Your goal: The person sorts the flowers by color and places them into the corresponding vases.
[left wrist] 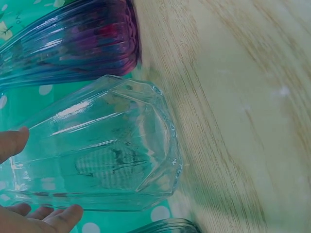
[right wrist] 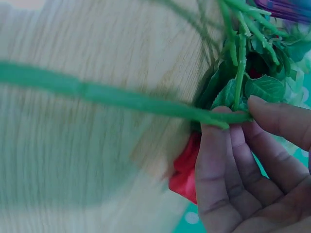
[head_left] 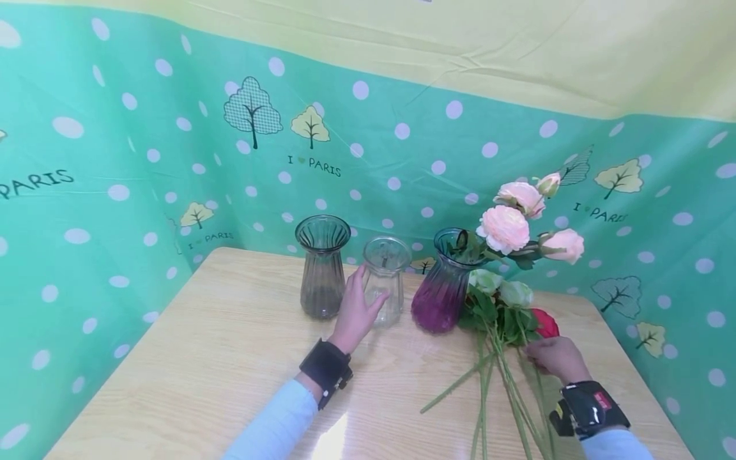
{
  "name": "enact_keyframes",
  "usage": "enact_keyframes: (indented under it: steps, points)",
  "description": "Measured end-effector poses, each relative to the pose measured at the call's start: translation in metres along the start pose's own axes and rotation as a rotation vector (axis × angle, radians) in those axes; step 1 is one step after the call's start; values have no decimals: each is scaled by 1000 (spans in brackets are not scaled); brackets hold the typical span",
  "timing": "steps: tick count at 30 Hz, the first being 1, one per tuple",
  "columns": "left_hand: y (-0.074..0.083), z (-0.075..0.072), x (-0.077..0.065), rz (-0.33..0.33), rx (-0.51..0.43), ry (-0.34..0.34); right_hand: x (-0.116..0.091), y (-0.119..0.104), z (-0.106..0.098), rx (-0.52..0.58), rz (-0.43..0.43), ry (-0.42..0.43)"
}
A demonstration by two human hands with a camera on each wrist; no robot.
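Note:
My left hand [head_left: 358, 313] holds the clear glass vase [left wrist: 107, 155] from its left side, thumb across the front and fingers along the side. The vase stands upright on the table, between a grey glass vase [head_left: 322, 281] and a purple-blue glass vase [head_left: 439, 297]. Pink flowers [head_left: 503, 229] lean out to the right from the purple-blue one. At the right, my right hand [head_left: 558, 356] pinches a green flower stem [right wrist: 146, 103] between thumb and fingers. Close by, a red flower [head_left: 544, 323] and pale green-white flowers [head_left: 515, 294] lie on the table; which bloom the pinched stem belongs to is hidden.
Several long green stems [head_left: 508, 383] spread over the wooden table [head_left: 230, 370] toward its front edge. A green polka-dot cloth [head_left: 397, 160] hangs right behind the vases and along both sides.

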State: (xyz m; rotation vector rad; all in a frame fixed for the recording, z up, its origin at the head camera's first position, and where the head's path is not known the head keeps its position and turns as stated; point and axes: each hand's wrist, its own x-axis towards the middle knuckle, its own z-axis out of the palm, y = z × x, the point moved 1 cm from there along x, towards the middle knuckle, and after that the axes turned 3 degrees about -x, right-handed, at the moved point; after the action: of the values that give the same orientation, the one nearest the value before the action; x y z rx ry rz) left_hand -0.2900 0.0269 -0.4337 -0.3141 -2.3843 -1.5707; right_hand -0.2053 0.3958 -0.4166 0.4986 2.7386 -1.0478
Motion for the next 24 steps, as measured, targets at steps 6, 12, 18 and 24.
enact_keyframes:
  steps: [6,12,18,24]
  points:
    - [-2,1,1,-1,18,-2,-3,0,0,-91,-11,1]
    - [-2,1,1,-4,17,-10,-4,2,3,-112,-43,13]
    - [-1,1,0,-9,11,-8,-5,2,3,-111,-79,18]
    - [0,0,-1,3,11,-5,-9,-2,-9,-77,-68,54]
